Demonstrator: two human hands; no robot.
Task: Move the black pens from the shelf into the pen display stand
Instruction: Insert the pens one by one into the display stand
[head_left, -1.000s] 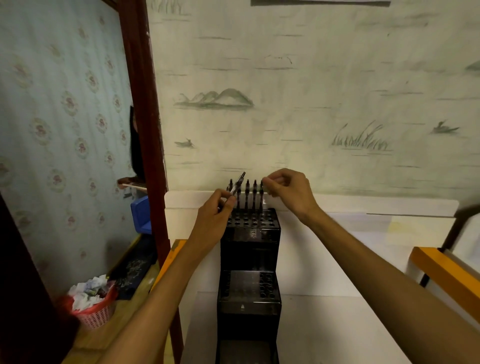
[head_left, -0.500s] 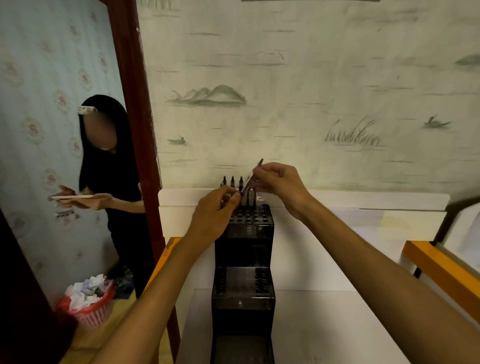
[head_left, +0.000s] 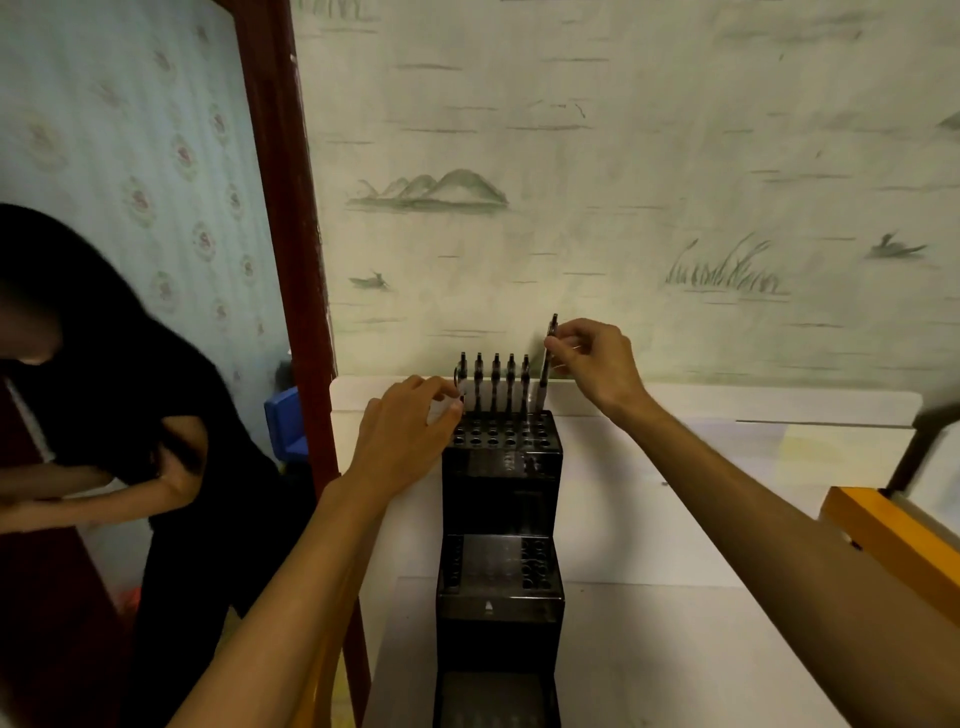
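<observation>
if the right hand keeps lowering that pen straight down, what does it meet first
Probably the top tier of the pen display stand: the pen pinched by the right hand stands nearly upright over the far right corner holes, beside the row of pens. Which hole exactly is unclear.

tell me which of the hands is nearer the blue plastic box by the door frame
Left. The left hand is at the left end of the pen row, the side toward the blue plastic box. The right hand pinches a black pen at the row's right end, farther away.
</observation>
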